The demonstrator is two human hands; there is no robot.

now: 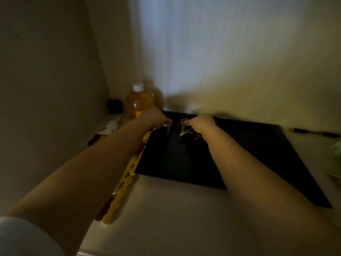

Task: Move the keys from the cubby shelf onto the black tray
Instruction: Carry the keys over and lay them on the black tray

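The black tray [258,163] lies flat on a pale surface against the wall. Both my arms reach over its far left part. My left hand [156,118] pinches a single key [168,129] that hangs down over the tray. My right hand [202,123] is closed on a bunch of keys [184,127] on a ring; they dangle just above the tray or touch it, I cannot tell which. The light is dim and the keys are blurred. The cubby shelf is not in view.
An amber bottle [140,102] with a white cap stands at the back left, beside a small black box [115,106]. A yellow and dark red strip [123,183] lies along the tray's left edge. A dark pen [313,133] lies at the far right by the wall.
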